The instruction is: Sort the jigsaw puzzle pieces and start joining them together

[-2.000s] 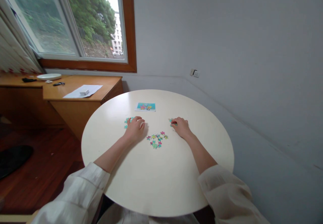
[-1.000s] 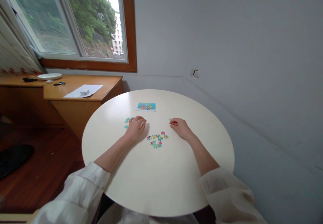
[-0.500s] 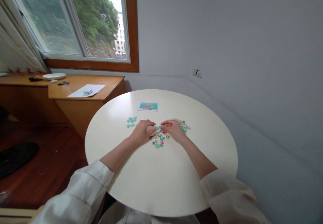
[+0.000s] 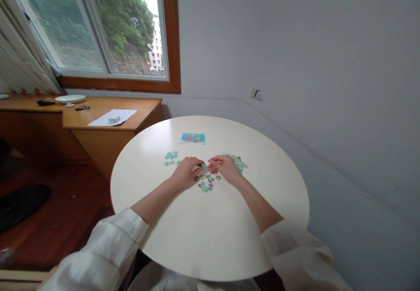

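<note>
Over the middle of the round white table, my left hand [image 4: 187, 172] pinches a teal jigsaw puzzle piece [image 4: 202, 165] between thumb and fingertips. Just right of it, my right hand [image 4: 225, 168] has its fingers pressed together; whether anything small is in them is hidden. Below both hands lie several colourful puzzle pieces [image 4: 206, 187], pink, yellow and green. A pile of loose pieces [image 4: 240, 164] sits beside and partly behind my right hand. Several light teal pieces [image 4: 171, 156] rest to the left of my left hand.
A small picture card [image 4: 193, 138] with cartoon figures on teal lies toward the far side of the white table [image 4: 206, 234]. Behind at left stands a wooden desk [image 4: 144, 111] with paper [image 4: 123, 117], a small white box [image 4: 114, 119] and a white plate [image 4: 70, 99]. A wall closes off the right.
The teal puzzle piece has shifted slightly left, from between the hands into my left fingertips. My left fingers have closed on it, and my right hand stays nearly in place.
</note>
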`<state>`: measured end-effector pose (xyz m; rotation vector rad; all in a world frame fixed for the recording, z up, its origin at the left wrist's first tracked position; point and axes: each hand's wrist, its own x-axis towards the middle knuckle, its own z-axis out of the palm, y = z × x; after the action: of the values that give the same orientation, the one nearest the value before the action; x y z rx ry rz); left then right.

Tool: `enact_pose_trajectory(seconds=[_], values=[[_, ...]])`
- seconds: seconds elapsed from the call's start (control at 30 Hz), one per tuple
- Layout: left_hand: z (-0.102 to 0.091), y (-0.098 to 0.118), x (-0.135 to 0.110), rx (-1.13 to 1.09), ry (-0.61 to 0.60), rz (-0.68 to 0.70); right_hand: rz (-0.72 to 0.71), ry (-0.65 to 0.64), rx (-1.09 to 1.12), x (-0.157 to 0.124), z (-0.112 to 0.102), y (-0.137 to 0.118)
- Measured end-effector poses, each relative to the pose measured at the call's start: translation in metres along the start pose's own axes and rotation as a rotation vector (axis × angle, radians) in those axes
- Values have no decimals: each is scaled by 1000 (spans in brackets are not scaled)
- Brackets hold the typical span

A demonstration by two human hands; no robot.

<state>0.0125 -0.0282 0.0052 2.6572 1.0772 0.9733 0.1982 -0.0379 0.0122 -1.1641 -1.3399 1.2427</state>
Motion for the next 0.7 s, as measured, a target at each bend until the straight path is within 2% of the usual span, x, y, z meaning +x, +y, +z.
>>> enact_pose_trajectory(seconds=[0.33, 0.57, 0.7], values=[[-2, -1, 0, -12, 0, -17, -93, 245, -117, 10, -29, -2], [1, -5, -2, 30, 3, -54, -137, 425, -106, 16, -47, -1], [2, -7, -2, 67, -15, -121, -147, 498, -240, 18, -57, 5]])
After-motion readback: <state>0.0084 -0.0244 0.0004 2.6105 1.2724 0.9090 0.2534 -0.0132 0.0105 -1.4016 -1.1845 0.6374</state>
